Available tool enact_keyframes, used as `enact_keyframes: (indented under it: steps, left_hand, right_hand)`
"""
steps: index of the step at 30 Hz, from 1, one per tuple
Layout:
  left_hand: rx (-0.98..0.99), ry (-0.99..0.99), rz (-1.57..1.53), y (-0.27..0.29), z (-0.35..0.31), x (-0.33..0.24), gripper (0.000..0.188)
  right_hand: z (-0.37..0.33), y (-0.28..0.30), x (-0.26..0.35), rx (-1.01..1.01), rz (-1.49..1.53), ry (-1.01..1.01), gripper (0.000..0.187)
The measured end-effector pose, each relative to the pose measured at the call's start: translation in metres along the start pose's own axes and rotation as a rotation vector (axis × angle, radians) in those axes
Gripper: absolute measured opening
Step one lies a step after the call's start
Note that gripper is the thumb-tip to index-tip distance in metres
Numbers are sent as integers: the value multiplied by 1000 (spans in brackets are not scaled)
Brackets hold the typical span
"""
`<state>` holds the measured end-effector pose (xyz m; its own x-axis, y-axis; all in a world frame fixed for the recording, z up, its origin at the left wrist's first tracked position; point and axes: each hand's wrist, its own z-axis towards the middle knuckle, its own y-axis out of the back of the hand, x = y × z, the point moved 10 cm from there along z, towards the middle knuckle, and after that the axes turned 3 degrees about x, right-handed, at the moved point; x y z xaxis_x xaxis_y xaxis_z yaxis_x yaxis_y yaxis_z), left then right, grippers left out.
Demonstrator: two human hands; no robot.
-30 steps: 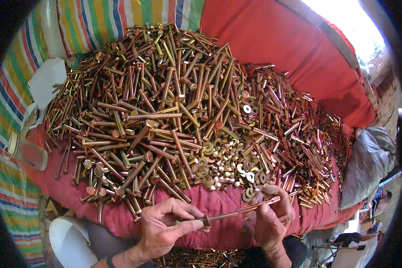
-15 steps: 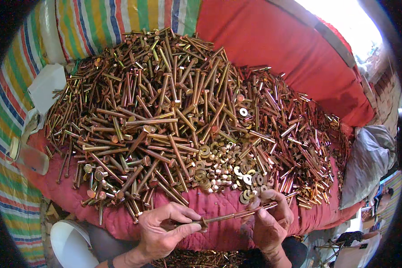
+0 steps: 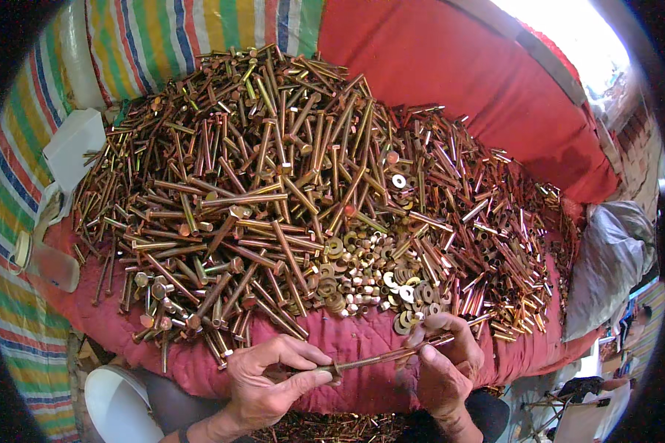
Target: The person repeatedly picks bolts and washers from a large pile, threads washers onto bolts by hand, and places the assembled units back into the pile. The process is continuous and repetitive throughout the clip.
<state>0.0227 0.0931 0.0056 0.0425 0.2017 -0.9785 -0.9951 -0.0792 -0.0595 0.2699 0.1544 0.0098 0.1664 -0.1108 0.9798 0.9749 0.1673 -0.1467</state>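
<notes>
My left hand (image 3: pixel 270 375) pinches a long threaded bolt (image 3: pixel 360 362) near its left end, where a washer or nut sits by the fingertips. The bolt lies almost level and points right. At its other end my right hand (image 3: pixel 449 369) is closed with thumb and fingers on a slim copper-coloured metal sleeve (image 3: pixel 437 342). The sleeve is in line with the bolt and meets or overlaps its tip; which one, I cannot tell. Just beyond my hands lie small nuts (image 3: pixel 368 276) and flat washers (image 3: pixel 334 303) in a loose heap.
A large mound of bolts (image 3: pixel 244 199) covers the red quilted cloth (image 3: pixel 332 332), with thin sleeves (image 3: pixel 488 255) heaped to the right. At left stand a clear plastic jar (image 3: pixel 54 267) and a white box (image 3: pixel 75 144). A grey plastic bag (image 3: pixel 612 255) hangs right; a white bucket (image 3: pixel 114 402) is lower left.
The view has shifted slightly, so the mound sits a little further left. Both hands keep their grips, and the right fingers have moved only slightly along the sleeve.
</notes>
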Motion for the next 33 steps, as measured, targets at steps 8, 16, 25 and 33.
enact_keyframes:
  steps: [8,16,25,33]
  left_hand:
    - [43,240,-262,-21,-12,27,28]
    - [341,613,-505,-44,-20,39,48]
    - [377,181,-146,-41,-6,11,17]
    - [243,269,-226,-24,-13,25,17]
  right_hand:
    - [-17,-64,6,324,-328,7,53]
    - [-9,-71,36,419,-767,408,37]
    - [23,-50,7,292,-901,271,29]
    - [33,-87,-14,479,-1232,425,27]
